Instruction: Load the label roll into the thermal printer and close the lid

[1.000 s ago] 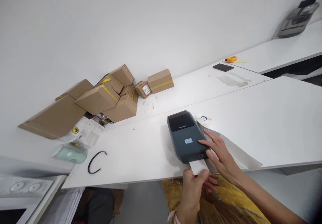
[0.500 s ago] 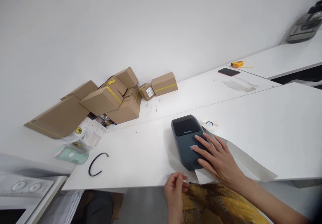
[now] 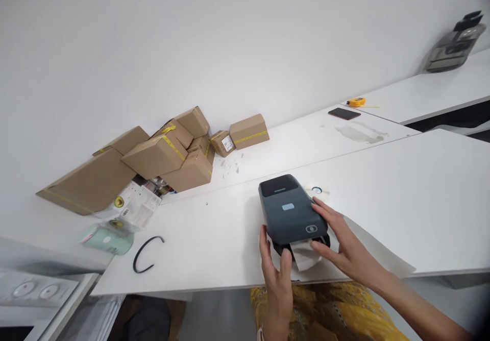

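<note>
A dark blue-grey label printer (image 3: pixel 291 203) stands near the front edge of the table, its cover raised at the front over a dark gap. My left hand (image 3: pixel 276 272) grips its front left corner, thumb near the gap. On the other side my right hand (image 3: pixel 342 241) grips the right side, fingers along the edge and thumb at the front. A white paper strip (image 3: pixel 304 257) hangs out of the front opening. Behind the printer lies a white label roll (image 3: pixel 317 190), partly hidden. More backing paper (image 3: pixel 377 246) runs along the right, partly under my forearm.
Cardboard boxes (image 3: pixel 153 152) are piled at the back left. Nearby are a teal pouch (image 3: pixel 109 239), clear packets (image 3: pixel 138 205) and a black curved band (image 3: pixel 140 257). A phone (image 3: pixel 344 113), yellow tape measure (image 3: pixel 356 102) and transparent container (image 3: pixel 451 50) sit at the back right.
My right hand has slid off the printer's top to its right side. My left hand has risen from the table edge to the front left corner. The cover's front has lifted.
</note>
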`<state>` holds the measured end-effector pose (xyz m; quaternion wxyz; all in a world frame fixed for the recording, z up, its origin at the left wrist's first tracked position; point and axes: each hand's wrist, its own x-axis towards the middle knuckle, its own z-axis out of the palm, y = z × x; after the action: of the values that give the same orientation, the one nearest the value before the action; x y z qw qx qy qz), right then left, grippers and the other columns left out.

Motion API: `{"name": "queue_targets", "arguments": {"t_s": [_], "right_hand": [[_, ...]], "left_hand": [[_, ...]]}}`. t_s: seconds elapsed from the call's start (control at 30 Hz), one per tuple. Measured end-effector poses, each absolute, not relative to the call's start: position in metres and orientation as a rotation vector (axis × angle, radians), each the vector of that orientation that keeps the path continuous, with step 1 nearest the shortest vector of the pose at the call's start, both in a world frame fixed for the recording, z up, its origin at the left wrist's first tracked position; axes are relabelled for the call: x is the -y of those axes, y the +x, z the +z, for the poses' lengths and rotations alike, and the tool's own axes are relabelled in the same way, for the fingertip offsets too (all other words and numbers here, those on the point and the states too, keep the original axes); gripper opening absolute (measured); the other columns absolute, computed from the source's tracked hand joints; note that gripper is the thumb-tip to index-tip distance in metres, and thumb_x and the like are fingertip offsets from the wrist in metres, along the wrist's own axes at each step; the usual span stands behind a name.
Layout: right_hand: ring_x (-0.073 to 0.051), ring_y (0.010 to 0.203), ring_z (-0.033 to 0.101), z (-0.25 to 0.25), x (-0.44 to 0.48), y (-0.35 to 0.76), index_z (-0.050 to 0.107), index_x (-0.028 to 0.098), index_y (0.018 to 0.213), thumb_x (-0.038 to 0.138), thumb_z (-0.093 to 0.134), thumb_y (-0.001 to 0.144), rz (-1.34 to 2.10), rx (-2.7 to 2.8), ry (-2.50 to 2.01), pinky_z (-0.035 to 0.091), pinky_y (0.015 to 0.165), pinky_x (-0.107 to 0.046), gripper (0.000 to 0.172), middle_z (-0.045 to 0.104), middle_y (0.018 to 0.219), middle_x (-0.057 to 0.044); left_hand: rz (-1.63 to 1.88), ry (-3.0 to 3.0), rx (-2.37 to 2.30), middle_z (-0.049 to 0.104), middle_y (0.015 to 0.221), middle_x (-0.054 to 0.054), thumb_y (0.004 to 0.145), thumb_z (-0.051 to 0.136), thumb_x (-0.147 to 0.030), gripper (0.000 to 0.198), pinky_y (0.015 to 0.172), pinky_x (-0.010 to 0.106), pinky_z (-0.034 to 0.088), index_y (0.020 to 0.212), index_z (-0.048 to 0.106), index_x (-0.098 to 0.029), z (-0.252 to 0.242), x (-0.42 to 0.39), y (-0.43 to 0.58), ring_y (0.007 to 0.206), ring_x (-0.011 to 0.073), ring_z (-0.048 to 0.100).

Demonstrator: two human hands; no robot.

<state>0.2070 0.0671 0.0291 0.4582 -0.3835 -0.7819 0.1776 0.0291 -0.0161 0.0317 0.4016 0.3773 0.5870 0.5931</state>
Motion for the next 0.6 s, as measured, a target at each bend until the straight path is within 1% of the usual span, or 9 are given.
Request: {"name": "queue_targets", "arguments": {"t_s": [0.07,0.13,0.17,0.23,0.3,0.37,0.47,0.53,0.6], "right_hand": [[-0.033,0.148,0.036,0.042,-0.079,0.206,0.029,0.032,0.156,0.041,0.054,0.099,0.406,1.937,-0.902,0.042,0.113,-0.053,0.063,0.032,0.164,-0.012],[-0.031,0.148,0.036,0.056,-0.095,0.202,0.035,0.033,0.153,0.038,0.048,0.101,0.375,1.955,-0.807,0.039,0.116,-0.053,0.053,0.037,0.162,-0.01],[-0.03,0.147,0.038,0.064,-0.104,0.198,0.038,0.033,0.151,0.037,0.045,0.102,0.373,1.955,-0.754,0.039,0.116,-0.052,0.05,0.041,0.159,-0.009],[-0.028,0.14,0.047,0.079,-0.122,0.19,0.043,0.032,0.147,0.037,0.043,0.103,0.392,1.917,-0.7,0.042,0.113,-0.05,0.045,0.051,0.151,-0.01],[-0.027,0.129,0.056,0.095,-0.141,0.18,0.05,0.03,0.142,0.041,0.042,0.103,0.426,1.842,-0.746,0.046,0.107,-0.047,0.041,0.06,0.141,-0.009],[-0.027,0.121,0.061,0.114,-0.16,0.17,0.058,0.028,0.133,0.046,0.04,0.102,0.482,1.771,-0.827,0.048,0.103,-0.045,0.039,0.066,0.132,-0.008],[-0.027,0.111,0.065,0.142,-0.191,0.156,0.066,0.026,0.118,0.054,0.034,0.101,0.587,1.713,-0.952,0.049,0.097,-0.043,0.046,0.072,0.119,-0.006],[-0.028,0.107,0.065,0.158,-0.213,0.149,0.069,0.026,0.11,0.062,0.028,0.1,0.628,1.709,-1.066,0.048,0.094,-0.042,0.056,0.074,0.113,-0.006],[-0.03,0.108,0.065,0.168,-0.234,0.143,0.071,0.026,0.106,0.07,0.021,0.098,0.656,1.709,-1.173,0.047,0.093,-0.041,0.067,0.074,0.112,-0.006]], "left_hand": [[1.526,0.982,-1.47,0.024,0.169,0.008,0.093,0.056,-0.059,0.076,0.121,0.036,0.034,0.157,0.031,-0.027,0.038,0.009,0.028,0.155,0.0286,0.021],[1.581,1.006,-1.476,0.029,0.167,0.006,0.096,0.052,-0.057,0.069,0.121,0.035,0.034,0.155,0.034,-0.028,0.041,-0.002,0.025,0.154,0.0262,0.026],[1.607,1.015,-1.487,0.032,0.166,0.006,0.097,0.05,-0.057,0.065,0.121,0.035,0.034,0.154,0.037,-0.029,0.042,-0.01,0.022,0.153,0.0252,0.029],[1.626,1.035,-1.531,0.039,0.162,0.008,0.097,0.049,-0.056,0.06,0.121,0.034,0.034,0.149,0.043,-0.027,0.039,-0.026,0.015,0.15,0.024,0.035],[1.599,1.052,-1.602,0.045,0.157,0.01,0.097,0.048,-0.056,0.056,0.12,0.035,0.035,0.144,0.048,-0.024,0.034,-0.044,0.006,0.146,0.0244,0.041],[1.547,1.08,-1.66,0.049,0.154,0.012,0.098,0.047,-0.053,0.052,0.118,0.036,0.037,0.14,0.052,-0.022,0.029,-0.061,-0.004,0.143,0.0249,0.045],[1.474,1.116,-1.725,0.053,0.149,0.015,0.099,0.046,-0.046,0.047,0.113,0.036,0.042,0.137,0.054,-0.018,0.023,-0.084,-0.014,0.139,0.0252,0.05],[1.42,1.131,-1.754,0.055,0.147,0.016,0.099,0.046,-0.042,0.045,0.111,0.036,0.044,0.136,0.054,-0.017,0.021,-0.094,-0.017,0.136,0.025,0.052],[1.369,1.147,-1.767,0.056,0.145,0.016,0.099,0.048,-0.039,0.044,0.109,0.035,0.045,0.136,0.053,-0.017,0.019,-0.101,-0.018,0.134,0.0246,0.054]]}}
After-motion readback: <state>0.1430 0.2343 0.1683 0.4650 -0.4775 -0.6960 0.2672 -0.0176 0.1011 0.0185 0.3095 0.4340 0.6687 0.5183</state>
